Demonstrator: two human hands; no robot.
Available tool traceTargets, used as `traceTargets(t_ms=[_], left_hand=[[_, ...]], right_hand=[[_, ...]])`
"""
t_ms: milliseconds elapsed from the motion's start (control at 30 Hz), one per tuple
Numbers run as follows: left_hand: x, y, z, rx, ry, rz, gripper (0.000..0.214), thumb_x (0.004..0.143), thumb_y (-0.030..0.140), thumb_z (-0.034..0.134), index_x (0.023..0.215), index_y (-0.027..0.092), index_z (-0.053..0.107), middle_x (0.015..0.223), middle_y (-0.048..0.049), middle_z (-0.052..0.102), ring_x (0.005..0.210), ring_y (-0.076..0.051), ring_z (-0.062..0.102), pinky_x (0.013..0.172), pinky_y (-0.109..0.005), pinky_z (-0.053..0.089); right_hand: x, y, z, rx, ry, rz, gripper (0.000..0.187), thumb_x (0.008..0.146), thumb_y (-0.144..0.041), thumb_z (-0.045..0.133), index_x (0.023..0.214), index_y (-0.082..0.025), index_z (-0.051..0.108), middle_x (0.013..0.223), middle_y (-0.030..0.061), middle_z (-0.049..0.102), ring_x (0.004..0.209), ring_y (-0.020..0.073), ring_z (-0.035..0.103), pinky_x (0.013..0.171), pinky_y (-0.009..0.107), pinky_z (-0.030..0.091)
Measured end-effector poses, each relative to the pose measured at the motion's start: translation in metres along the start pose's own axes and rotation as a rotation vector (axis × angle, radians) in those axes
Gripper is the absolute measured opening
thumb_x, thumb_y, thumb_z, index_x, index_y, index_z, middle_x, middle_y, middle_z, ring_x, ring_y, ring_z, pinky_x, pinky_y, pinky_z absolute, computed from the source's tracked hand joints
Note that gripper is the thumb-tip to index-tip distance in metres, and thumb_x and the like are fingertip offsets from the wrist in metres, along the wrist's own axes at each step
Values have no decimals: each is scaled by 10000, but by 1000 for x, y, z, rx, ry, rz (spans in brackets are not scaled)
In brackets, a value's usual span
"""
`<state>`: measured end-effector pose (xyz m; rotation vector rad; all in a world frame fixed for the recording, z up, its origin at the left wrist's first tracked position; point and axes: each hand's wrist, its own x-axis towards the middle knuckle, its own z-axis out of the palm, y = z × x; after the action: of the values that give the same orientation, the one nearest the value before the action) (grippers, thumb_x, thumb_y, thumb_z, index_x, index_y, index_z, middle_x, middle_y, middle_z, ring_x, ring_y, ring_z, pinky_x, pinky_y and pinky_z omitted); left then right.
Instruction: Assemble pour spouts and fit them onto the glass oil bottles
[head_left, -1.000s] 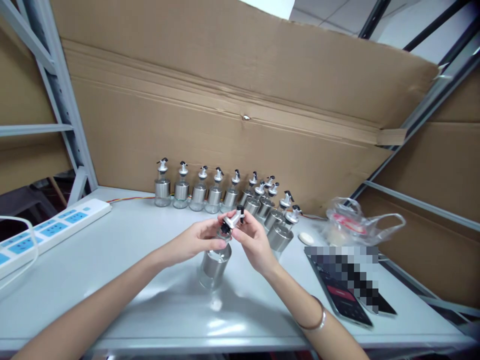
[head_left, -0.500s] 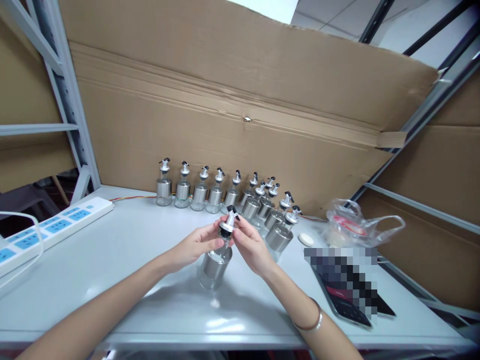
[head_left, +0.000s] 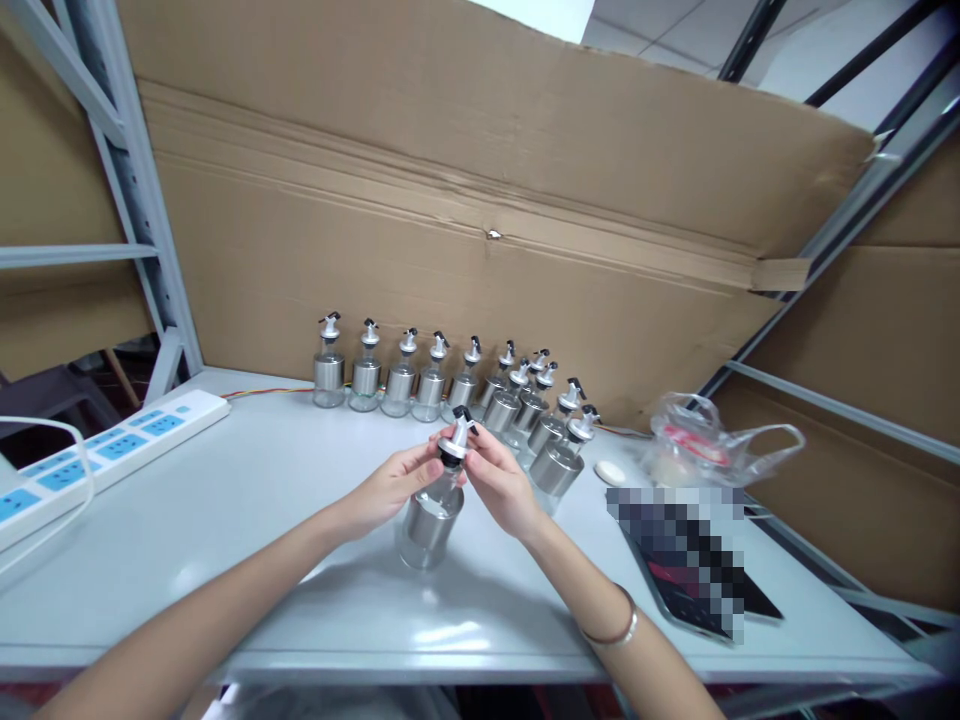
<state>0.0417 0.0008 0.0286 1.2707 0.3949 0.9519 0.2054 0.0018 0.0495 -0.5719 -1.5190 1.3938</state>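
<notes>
- A white power strip [head_left: 112,445] with blue sockets lies at the left edge of the frame, on the grey table [head_left: 247,560]. A white cable loops beside it.
- A row of glass oil bottles [head_left: 401,378] stands at the back of the table against the cardboard sheet. Each has a steel band and a pourer top. The glass looks clear, and no liquid shows in it.
- The left hand [head_left: 386,488] is closed narrow, with thumb and fingertips pinching the neck of one oil bottle [head_left: 427,520].
- This bottle stands with its base on the table in the middle of the frame, just in front of the others, and it looks empty.
- Its pourer cap [head_left: 455,440] sits on the neck, and the right hand [head_left: 501,485] grips it with curled fingers.
- A thin bracelet [head_left: 611,630] circles that wrist.
- Further right, a second cluster of bottles [head_left: 553,455] stands close together.
- A small white oval piece [head_left: 610,472] lies beside them.
- A clear plastic bag [head_left: 701,450] holds something red and white that I cannot make out.
- Two phones [head_left: 679,600] lie flat, partly blurred.
</notes>
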Motion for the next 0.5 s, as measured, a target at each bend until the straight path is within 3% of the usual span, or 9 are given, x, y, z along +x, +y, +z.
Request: traceTargets(t_ms=[200,500], left_hand=[[1,-5,-3,26,-1,14,609,733,586,671,1173,167,637,952,-85,694,880,-184,617,840,-287,421],[0,-5,-3,51,13,1,644,734,608,657,1204,170,610,1002,-91,693,932,-204,616,868,-302,408]], right_hand=[[1,0,-4,-39,-34,4,424,717,-553,715,988,-232,655,949,38,606,695,136,467,598,263,389],[0,4,-5,-85,-28,-15,390,743,-547,688,1000,-255,660,942,42,614,738,162,494,602,267,392]])
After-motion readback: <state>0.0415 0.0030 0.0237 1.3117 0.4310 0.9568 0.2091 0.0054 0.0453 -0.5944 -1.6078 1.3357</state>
